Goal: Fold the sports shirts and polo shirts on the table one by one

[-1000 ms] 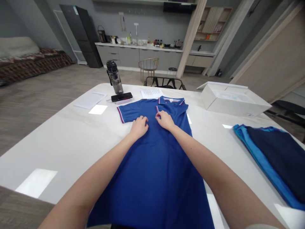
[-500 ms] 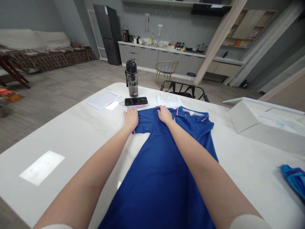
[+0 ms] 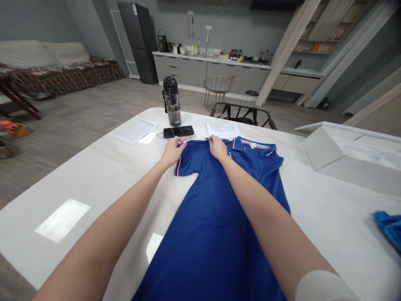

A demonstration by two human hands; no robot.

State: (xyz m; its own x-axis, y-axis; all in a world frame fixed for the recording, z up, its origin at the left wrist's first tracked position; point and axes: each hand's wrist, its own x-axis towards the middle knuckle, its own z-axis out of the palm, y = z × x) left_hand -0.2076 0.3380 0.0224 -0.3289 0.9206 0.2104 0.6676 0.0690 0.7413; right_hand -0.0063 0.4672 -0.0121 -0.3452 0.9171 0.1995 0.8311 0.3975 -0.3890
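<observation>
A blue polo shirt (image 3: pixel 216 217) lies spread on the white table, its striped collar at the far end and its hem toward me. My left hand (image 3: pixel 173 151) pinches the upper edge of the left sleeve, close to the red-and-white cuff. At the shoulder seam, left of the collar, my right hand (image 3: pixel 217 147) has its fingers closed on the fabric. Part of the shirt's right side is hidden under my right forearm.
Beyond the left sleeve are a phone (image 3: pixel 178 131) and a water bottle (image 3: pixel 173 102). Papers (image 3: pixel 223 130) lie behind the collar, another sheet (image 3: pixel 136 130) at left. An open white box (image 3: pixel 354 167) stands at right, near folded blue clothes (image 3: pixel 388 228). A chair (image 3: pixel 244 115) is behind the table.
Both hands have moved left from the shirt's chest to its left sleeve and shoulder and taken hold there. The view has turned left. Lately the left hand lifted the sleeve edge slightly.
</observation>
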